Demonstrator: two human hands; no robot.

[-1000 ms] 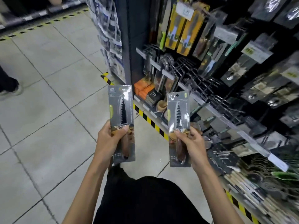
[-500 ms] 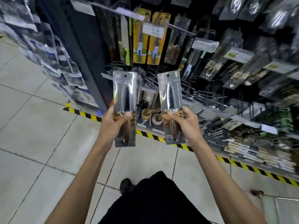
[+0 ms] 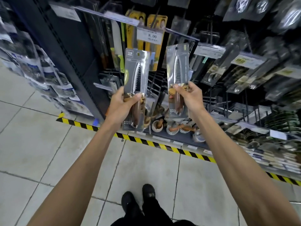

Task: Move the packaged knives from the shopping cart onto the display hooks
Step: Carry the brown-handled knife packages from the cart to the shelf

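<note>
I hold two packaged knives upright in front of the display rack. My left hand (image 3: 123,106) grips the lower half of the left knife package (image 3: 136,70), a grey card with a serrated blade and brown handle. My right hand (image 3: 189,97) pinches the right knife package (image 3: 177,66) of the same kind, held slightly higher. Behind them hang yellow-carded knives (image 3: 156,25) on display hooks, with a price tag (image 3: 150,35) reading 8.00. The shopping cart is out of view.
Dark hook racks (image 3: 244,66) with packaged utensils fill the right and top. A lower shelf (image 3: 175,137) holds small bowls and wooden tools. Yellow-black floor tape (image 3: 162,146) marks the shelf's base. Hanging packets (image 3: 32,66) line the left end panel. My shoes (image 3: 138,198) stand on grey tiles.
Both hands have raised the two knife packages higher and closer to the rack, and my view has turned from the aisle floor toward the hooks.
</note>
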